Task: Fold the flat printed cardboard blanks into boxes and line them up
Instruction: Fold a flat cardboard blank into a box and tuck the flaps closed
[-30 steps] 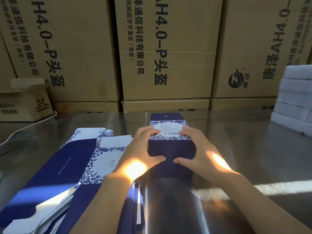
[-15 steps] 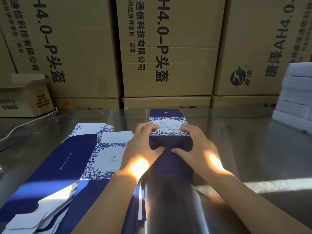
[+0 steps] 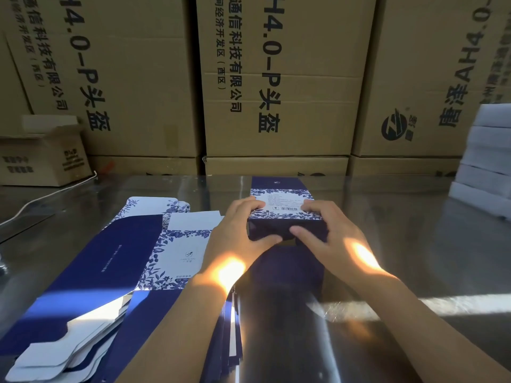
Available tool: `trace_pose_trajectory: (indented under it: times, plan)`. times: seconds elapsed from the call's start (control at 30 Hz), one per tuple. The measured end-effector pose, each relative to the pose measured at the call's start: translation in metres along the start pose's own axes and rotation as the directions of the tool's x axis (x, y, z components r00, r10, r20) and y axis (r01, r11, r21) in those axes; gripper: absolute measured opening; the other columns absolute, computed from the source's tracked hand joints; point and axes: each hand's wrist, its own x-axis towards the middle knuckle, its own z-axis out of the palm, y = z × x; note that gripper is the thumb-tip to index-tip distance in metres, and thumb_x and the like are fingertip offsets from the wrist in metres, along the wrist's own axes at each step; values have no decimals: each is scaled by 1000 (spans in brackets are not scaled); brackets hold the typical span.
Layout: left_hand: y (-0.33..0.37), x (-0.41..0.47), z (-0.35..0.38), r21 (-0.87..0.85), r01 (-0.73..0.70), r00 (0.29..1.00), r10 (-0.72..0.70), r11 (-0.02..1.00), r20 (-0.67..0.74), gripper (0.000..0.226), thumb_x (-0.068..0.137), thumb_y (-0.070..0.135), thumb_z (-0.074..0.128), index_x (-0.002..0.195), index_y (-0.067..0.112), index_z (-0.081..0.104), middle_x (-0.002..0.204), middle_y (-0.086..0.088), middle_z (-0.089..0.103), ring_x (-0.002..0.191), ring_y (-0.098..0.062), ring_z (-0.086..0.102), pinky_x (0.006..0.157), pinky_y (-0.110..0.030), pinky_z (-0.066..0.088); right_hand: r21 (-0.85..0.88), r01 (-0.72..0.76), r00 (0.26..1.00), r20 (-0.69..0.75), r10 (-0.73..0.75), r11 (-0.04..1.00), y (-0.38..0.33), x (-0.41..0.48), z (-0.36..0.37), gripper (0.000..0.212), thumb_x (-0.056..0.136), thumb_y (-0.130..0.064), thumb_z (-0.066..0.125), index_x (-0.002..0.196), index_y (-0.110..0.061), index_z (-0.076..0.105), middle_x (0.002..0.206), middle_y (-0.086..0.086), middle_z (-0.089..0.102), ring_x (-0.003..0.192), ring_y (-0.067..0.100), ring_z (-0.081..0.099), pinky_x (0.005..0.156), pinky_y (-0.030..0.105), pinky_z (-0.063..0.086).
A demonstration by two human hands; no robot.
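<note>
A dark blue box with a white floral label and barcode (image 3: pixel 283 201) lies lengthwise on the shiny table, its near end facing me. My left hand (image 3: pixel 237 236) grips its left near corner, fingers on top and thumb pressed on the near end face. My right hand (image 3: pixel 329 239) grips the right near corner the same way, thumb on the end flap. A stack of flat blue and white printed blanks (image 3: pixel 116 266) lies to the left, partly under my left forearm.
The reflective metal table (image 3: pixel 414 244) runs back to a wall of large brown cartons (image 3: pixel 276 92). A small open carton (image 3: pixel 44 156) sits at the far left. White stacked boxes (image 3: pixel 486 164) stand at the right edge.
Both hands stay on the box's near end; the thumbs have pushed the end flap in and the box has slid slightly away from me.
</note>
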Motion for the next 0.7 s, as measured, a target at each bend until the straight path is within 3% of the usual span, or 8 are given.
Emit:
trace_pose_trajectory:
  times: [0.07, 0.13, 0.27, 0.33, 0.43, 0.57, 0.63, 0.7]
  plan:
    - [0, 1, -3, -49, 12, 998, -9, 999, 56, 47, 76, 45, 71, 118, 45, 49, 127, 39, 39, 108, 17, 39, 88, -7, 35, 14, -14, 1000, 15, 14, 1000, 2, 0, -7, 32, 83, -59, 50, 113, -48, 47, 118, -40, 45, 101, -17, 45, 77, 9, 34]
    - [-1, 1, -4, -22, 21, 995, -18, 1000, 102, 48, 82, 39, 67, 126, 44, 46, 138, 35, 35, 114, 16, 37, 94, -20, 37, 21, -16, 1000, 20, 16, 1000, 3, 1, -9, 28, 86, -59, 47, 113, -50, 46, 118, -43, 44, 102, -19, 43, 78, 9, 35]
    - [1, 1, -2, 17, 15, 998, -16, 1000, 64, 52, 81, 27, 70, 125, 40, 48, 138, 33, 37, 116, 6, 42, 96, -28, 42, 46, -16, 999, 37, 14, 999, 4, 2, -10, 28, 84, -62, 44, 110, -53, 48, 118, -44, 46, 102, -17, 45, 77, 10, 36]
    - [1, 0, 0, 16, 8, 999, -9, 1000, 45, 51, 79, 27, 71, 122, 41, 49, 132, 35, 39, 109, 7, 46, 91, -26, 45, 116, -51, 998, 30, 48, 992, 3, 1, -12, 27, 83, -62, 44, 107, -54, 53, 116, -41, 51, 100, -15, 49, 74, 7, 39]
    - [1, 0, 0, -159, 71, 997, -65, 985, 47, 46, 81, 31, 70, 116, 50, 47, 124, 35, 49, 104, 18, 47, 84, -6, 41, 330, -129, 991, 24, 128, 935, 3, 2, -12, 22, 89, -56, 48, 108, -52, 59, 119, -35, 55, 108, -18, 48, 77, -5, 32]
    - [-2, -1, -1, -441, 187, 980, -135, 878, 147, 52, 85, 10, 66, 116, 48, 48, 102, 42, 58, 99, 21, 53, 78, -1, 41, 412, -295, 956, 129, 265, 862, 7, 6, -8, 35, 86, -69, 41, 120, -63, 47, 122, -43, 46, 111, -21, 42, 80, 5, 32]
    - [-4, -1, 0, -362, 184, 977, -131, 914, 165, 63, 81, 6, 66, 122, 49, 46, 102, 46, 56, 103, 20, 52, 82, -6, 43, 418, -338, 940, 186, 285, 843, 7, 7, -7, 40, 76, -81, 37, 115, -74, 38, 108, -54, 41, 99, -30, 36, 75, 6, 31]
    - [-2, -2, -1, -170, 166, 979, -141, 971, 149, 73, 77, 15, 68, 131, 53, 37, 97, 48, 52, 99, 21, 50, 81, -7, 42, 444, -350, 933, 249, 261, 825, 6, 6, -8, 52, 67, -86, 43, 116, -75, 34, 109, -57, 40, 99, -32, 38, 77, 6, 34]
